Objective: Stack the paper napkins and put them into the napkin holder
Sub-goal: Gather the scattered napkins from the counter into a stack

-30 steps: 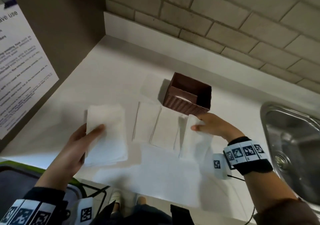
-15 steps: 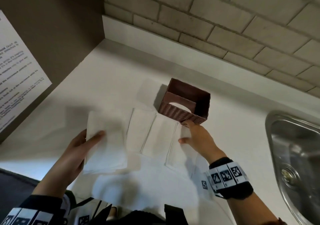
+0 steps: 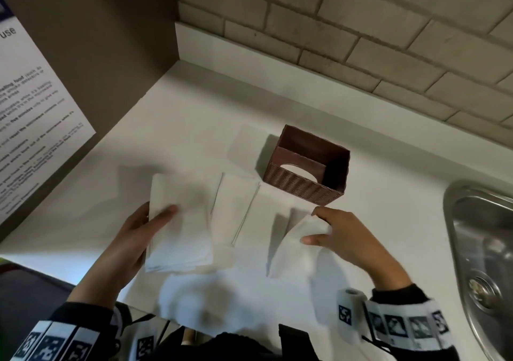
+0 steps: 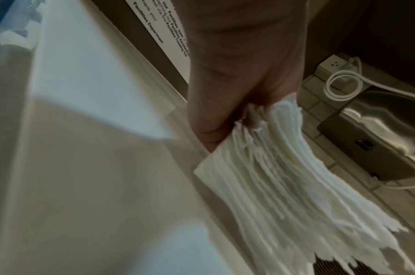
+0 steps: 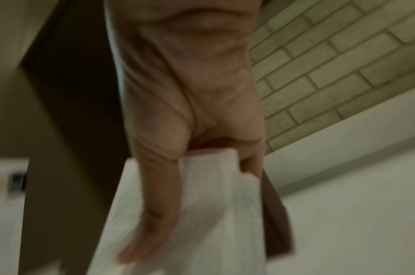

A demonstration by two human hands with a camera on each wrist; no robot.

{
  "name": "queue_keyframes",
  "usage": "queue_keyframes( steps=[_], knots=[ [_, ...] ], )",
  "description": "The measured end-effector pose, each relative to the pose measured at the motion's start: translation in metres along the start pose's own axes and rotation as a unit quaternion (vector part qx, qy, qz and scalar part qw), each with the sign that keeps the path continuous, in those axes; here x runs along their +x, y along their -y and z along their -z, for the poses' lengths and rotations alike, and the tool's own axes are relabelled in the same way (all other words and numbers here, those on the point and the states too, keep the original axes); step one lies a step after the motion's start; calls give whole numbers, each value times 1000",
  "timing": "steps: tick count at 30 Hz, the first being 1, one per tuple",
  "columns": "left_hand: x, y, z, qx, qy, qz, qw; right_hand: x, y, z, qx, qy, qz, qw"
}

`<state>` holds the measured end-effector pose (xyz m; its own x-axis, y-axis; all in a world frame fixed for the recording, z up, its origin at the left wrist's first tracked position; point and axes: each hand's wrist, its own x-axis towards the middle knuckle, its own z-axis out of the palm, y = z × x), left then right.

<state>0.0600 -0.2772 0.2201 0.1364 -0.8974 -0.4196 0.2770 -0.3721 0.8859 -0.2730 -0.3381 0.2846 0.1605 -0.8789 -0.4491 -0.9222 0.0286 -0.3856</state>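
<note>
My left hand (image 3: 144, 230) holds a stack of white napkins (image 3: 180, 222) above the counter's near left, thumb on top; the left wrist view shows the stack's layered edges (image 4: 279, 186) fanned below the fingers. My right hand (image 3: 327, 230) pinches a single napkin (image 3: 294, 247) lifted off the counter, which droops; it shows blurred in the right wrist view as the napkin (image 5: 216, 214). Two more napkins (image 3: 236, 205) lie flat side by side between the hands. The brown ribbed napkin holder (image 3: 308, 169) stands just behind them, open-topped.
The white countertop (image 3: 166, 138) ends at a brick wall behind and a brown panel with a notice (image 3: 36, 116) at left. A steel sink (image 3: 485, 249) lies at right. Another napkin (image 3: 247, 144) lies left of the holder. A large white sheet (image 3: 222, 299) hangs at the front edge.
My right hand has picked up the rightmost napkin from the counter and lifted it, pulling back toward me. The left hand keeps its stack in about the same place.
</note>
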Motion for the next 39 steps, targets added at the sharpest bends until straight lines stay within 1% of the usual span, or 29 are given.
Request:
queue_keyframes(
  steps=[2, 4, 5, 8, 12, 16, 19, 22, 24, 25, 27, 32, 35, 39],
  knots=[
    [0, 1, 3, 7, -8, 1, 1000, -9, 11, 20, 65, 42, 51, 996],
    [0, 3, 5, 2, -11, -3, 1000, 1, 24, 27, 72, 60, 97, 991],
    [0, 4, 6, 0, -12, -4, 1000, 10, 32, 25, 57, 69, 106, 990],
    [-3, 5, 9, -2, -9, -13, 1000, 47, 49, 6, 9, 58, 80, 995],
    [-7, 5, 16, 1, -33, -8, 999, 75, 59, -16, 9, 25, 49, 998],
    [-12, 6, 26, 1, -56, -5, 998, 81, 55, -29, 1, 20, 22, 1000],
    [-15, 4, 30, -5, -55, -7, 998, 76, 55, -29, 2, 24, 19, 1000],
    [-15, 3, 34, 11, -59, -9, 998, 56, 56, -13, 47, 32, 8, 998],
    [-14, 2, 36, 10, -57, -10, 998, 43, 53, -2, 117, 32, 1, 993],
    [-13, 2, 36, 9, -58, -8, 998, 40, 54, 1, 152, 27, -2, 988],
    [-12, 2, 36, 5, -56, -5, 998, 43, 56, -2, 170, 7, -7, 985],
    [-14, 0, 34, 21, -45, 3, 999, 66, 57, -36, 77, -18, -25, 997],
    [-16, -2, 36, 23, -47, 1, 999, 69, 56, -51, 42, -49, -43, 997],
    [-16, -1, 39, 20, -55, 6, 998, 67, 53, -61, -10, -54, -63, 997]
  ],
)
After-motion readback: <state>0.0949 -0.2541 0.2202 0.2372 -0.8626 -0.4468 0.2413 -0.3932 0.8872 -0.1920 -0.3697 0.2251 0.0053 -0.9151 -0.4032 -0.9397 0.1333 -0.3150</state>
